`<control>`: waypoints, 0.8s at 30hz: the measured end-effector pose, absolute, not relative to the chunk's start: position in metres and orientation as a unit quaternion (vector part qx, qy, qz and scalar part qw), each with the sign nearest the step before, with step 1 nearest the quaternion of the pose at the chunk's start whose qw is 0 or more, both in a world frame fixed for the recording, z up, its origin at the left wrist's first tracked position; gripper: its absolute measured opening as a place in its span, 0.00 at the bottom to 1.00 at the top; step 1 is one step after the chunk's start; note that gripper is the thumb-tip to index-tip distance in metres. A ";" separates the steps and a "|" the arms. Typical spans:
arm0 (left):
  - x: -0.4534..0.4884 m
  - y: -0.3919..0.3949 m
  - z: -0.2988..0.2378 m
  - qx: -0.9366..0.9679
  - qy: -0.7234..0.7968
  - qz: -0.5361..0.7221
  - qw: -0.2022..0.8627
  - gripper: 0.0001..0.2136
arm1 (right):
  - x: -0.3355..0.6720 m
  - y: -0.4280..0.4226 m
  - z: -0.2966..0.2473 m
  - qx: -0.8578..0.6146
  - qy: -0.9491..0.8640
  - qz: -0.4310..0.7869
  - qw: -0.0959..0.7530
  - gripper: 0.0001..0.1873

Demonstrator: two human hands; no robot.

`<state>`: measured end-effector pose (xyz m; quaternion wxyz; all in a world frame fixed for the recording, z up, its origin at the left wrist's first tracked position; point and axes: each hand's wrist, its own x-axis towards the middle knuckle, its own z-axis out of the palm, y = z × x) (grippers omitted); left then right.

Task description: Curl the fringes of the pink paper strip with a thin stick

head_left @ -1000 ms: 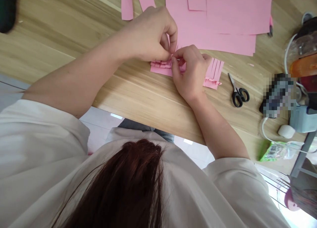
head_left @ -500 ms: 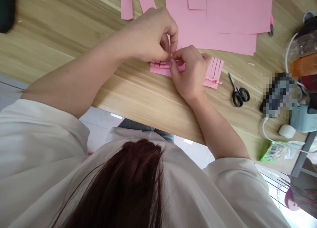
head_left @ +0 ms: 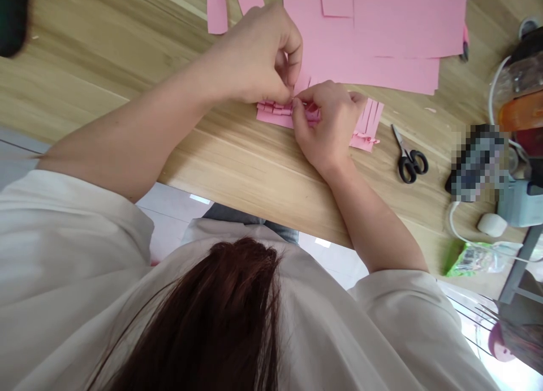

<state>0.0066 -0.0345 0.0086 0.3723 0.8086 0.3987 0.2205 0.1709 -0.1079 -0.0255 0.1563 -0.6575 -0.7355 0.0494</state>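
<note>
A pink paper strip [head_left: 275,119] lies on the wooden table, cut into narrow fringes and partly folded or curled along its length. Straight slits show at its right end. My left hand [head_left: 271,57] has its thumb and fingertips pinched at the strip's upper edge, on a fringe. From the right, my right hand [head_left: 328,119] covers the strip's middle, its thumb and forefinger pinched on the paper close to the left fingertips. What exactly lies between the fingertips is partly hidden. To the right of the strip rest small scissors [head_left: 409,159] with black handles, blades slightly apart.
Large pink paper sheets [head_left: 394,34] lie beyond my hands, with loose pink strips [head_left: 217,9] to their left. At the right stand a pale blue box [head_left: 520,201], a white charger [head_left: 492,224] with a cable and a green packet [head_left: 466,259]. The table's near edge runs below my forearms.
My left hand has shifted slightly up and left, its fingers lifting a little from the strip. My right hand has moved a touch to the right. The scissors and sheets are unchanged.
</note>
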 end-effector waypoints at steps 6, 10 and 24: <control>0.007 -0.034 0.008 0.816 0.403 0.197 0.366 0.04 | 0.170 -0.108 -0.026 -0.651 -0.735 0.056 0.179 0.09; 0.005 -0.032 0.007 0.826 0.391 0.180 0.364 0.08 | 0.170 -0.109 -0.023 -0.648 -0.737 0.060 0.182 0.09; 0.006 -0.034 0.008 0.812 0.388 0.204 0.386 0.07 | 0.171 -0.109 -0.024 -0.642 -0.737 0.068 0.198 0.06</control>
